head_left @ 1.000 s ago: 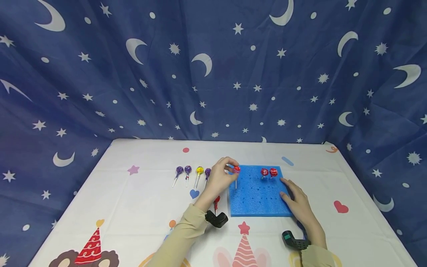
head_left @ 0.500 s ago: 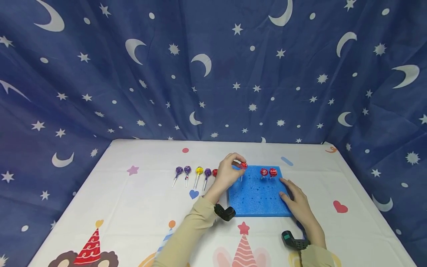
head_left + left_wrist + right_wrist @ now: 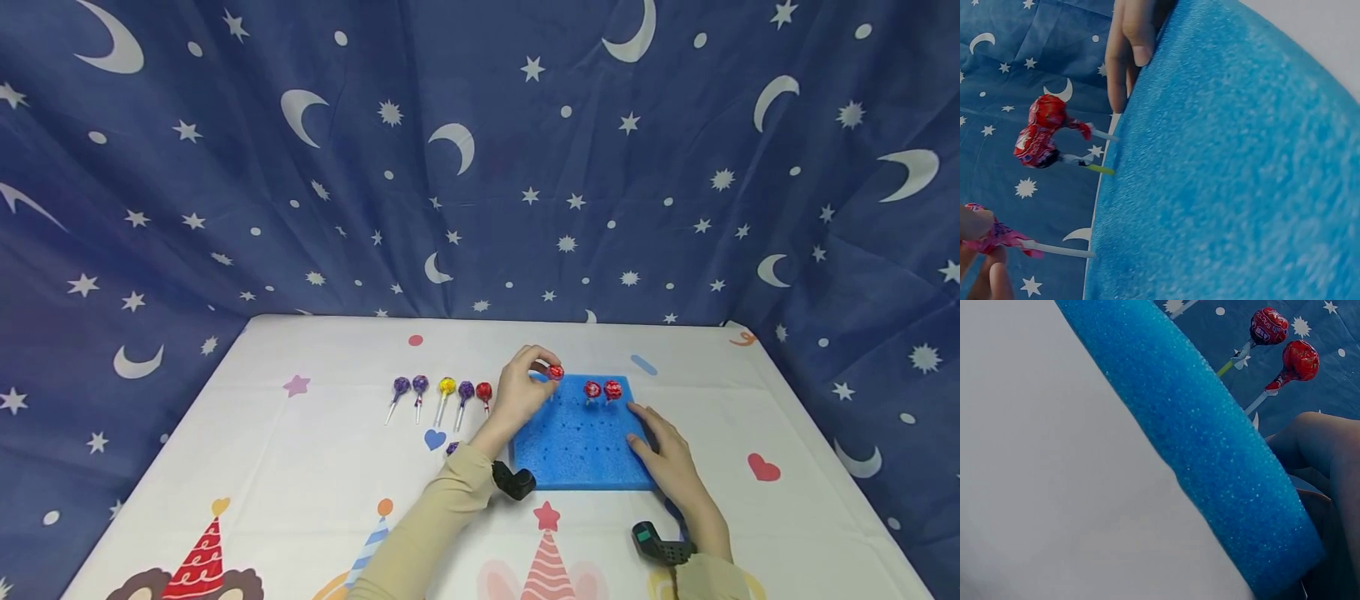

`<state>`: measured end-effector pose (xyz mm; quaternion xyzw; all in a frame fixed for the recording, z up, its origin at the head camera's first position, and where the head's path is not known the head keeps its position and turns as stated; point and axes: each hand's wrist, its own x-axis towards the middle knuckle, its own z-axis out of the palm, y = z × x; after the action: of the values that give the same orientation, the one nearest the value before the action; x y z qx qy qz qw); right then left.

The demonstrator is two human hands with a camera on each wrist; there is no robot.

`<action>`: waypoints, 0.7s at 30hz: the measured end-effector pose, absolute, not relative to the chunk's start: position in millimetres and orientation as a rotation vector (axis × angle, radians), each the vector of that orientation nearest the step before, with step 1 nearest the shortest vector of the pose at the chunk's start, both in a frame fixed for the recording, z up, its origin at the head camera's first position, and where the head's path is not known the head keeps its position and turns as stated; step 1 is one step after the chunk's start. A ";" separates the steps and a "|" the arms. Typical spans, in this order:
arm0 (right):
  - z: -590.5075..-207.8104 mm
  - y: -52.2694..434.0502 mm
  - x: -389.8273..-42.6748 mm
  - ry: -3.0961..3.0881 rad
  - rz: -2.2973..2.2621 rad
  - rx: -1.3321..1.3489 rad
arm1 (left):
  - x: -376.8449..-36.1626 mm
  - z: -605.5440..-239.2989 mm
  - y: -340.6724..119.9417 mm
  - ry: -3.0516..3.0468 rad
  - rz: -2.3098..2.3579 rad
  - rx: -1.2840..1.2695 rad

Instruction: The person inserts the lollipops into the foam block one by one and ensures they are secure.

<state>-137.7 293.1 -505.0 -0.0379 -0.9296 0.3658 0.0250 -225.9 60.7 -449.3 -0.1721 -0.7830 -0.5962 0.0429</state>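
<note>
- From the head: the left hand [image 3: 521,387] pinches a red lollipop [image 3: 556,372] by its round top, with thumb and finger. The lollipop is at the back part of a blue foam board [image 3: 585,475], which has rows of little holes.
- Two more red lollipops [image 3: 612,390] stand up in the board, close together, to the right of the pinched one.
- The right hand [image 3: 667,450] rests at the board's right edge. Its thumb is spread away from its fingers.
- Left of the board, five lollipops lie in a row on the white table [image 3: 300,467]: two purple ones [image 3: 420,383], a yellow one [image 3: 447,386], one more purple one [image 3: 465,390] and a red one [image 3: 483,391]. A bit of another purple top [image 3: 452,448] peeks out by the left sleeve [image 3: 431,525].
- From the left wrist: the pinched lollipop's white stick [image 3: 1063,250] points at the board and its tip meets it. I can't tell if it is in a hole. The right hand's fingertips touch the board's edge.
- From the right wrist: the right hand is beside the board. I can't tell how all its fingers lie here. The two standing lollipops show behind, one with a yellow-green stick [image 3: 1225,368].
</note>
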 end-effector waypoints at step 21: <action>-506.2 294.3 -137.9 -2.880 1.151 -0.126 | -232.9 -455.6 73.9 -2.385 -1.785 -0.547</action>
<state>-137.9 294.3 -506.2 -0.0406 -0.9277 0.3706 0.0190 -232.9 73.9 -455.6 -0.1803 -0.7863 -0.5883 0.0564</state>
